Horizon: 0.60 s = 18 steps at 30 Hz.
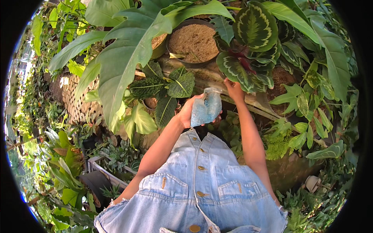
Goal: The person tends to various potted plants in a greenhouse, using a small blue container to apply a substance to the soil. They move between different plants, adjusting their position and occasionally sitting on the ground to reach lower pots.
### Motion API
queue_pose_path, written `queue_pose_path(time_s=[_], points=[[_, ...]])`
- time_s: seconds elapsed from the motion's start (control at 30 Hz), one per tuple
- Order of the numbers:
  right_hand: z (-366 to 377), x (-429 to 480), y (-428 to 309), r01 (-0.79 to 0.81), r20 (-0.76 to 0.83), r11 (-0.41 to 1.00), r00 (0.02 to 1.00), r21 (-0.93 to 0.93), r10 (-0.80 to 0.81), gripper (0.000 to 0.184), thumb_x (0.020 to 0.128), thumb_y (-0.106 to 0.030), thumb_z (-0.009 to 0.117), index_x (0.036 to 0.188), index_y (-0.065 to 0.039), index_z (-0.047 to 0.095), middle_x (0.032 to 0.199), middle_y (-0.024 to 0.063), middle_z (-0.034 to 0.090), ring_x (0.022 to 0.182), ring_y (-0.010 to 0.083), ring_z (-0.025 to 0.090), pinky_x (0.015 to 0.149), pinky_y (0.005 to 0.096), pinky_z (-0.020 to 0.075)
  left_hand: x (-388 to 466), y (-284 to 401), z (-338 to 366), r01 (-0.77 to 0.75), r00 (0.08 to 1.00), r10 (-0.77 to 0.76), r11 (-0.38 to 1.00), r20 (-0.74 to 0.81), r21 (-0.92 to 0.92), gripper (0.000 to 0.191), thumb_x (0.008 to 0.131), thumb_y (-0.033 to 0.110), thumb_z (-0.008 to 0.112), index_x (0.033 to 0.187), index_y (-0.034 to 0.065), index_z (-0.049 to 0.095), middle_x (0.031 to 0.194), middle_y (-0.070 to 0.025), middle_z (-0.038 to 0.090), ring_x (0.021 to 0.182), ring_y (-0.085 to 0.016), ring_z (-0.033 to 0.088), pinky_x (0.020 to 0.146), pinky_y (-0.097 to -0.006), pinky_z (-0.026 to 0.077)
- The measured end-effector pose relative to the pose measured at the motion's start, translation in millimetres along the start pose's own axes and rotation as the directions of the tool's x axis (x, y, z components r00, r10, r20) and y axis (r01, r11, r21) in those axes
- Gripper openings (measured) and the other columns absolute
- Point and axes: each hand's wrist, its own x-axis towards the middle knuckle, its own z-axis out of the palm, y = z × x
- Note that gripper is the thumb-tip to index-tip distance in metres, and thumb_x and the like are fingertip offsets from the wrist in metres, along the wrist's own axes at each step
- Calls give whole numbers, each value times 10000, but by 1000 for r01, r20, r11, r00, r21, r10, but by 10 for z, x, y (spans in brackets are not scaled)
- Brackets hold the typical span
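My left hand (186,112) holds a clear plastic bag (206,107) of small blue granules in front of my chest; the bag's top stands open. My right hand (234,88) is to the right of the bag, reaching under the lower leaves of a calathea (237,68) with dark green, pale-banded leaves. Its fingertips are partly hidden by a leaf, so whether they hold anything cannot be told. Beyond both hands, a round dark pot (193,43) is filled with brown, coarse material. A plant with patterned dark leaves (182,84) grows just beyond my left hand.
Large lobed leaves (131,43) overhang the left and far side. A wooden plank ledge (204,74) runs beneath the pots. More foliage crowds the right. At lower left are a tipped black pot (96,185) and a grey frame (107,171); a small pale pot (312,183) lies at lower right.
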Motion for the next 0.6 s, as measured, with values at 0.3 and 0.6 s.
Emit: queue_pose_path(time_s=[0.3,0.6], points=[[-1063,-956,-1204,-48,-71,812,991,582,109,202,893,-179,762,981,2,753,728,17,651,547,49,501,511,247,377,78,6,-55,33,999,-34,999,12,15,669,979,579,449,1398,60,502,1224,-219,652,906,-341,732,470,-324,594],[-1361,-1328,-1706,335,-179,901,939,275,-295,126,765,-101,808,886,-113,771,730,42,626,556,208,596,502,320,456,161,-146,-117,148,985,-136,982,-102,117,607,964,619,480,1143,72,672,947,-84,718,719,-195,712,472,-337,587]])
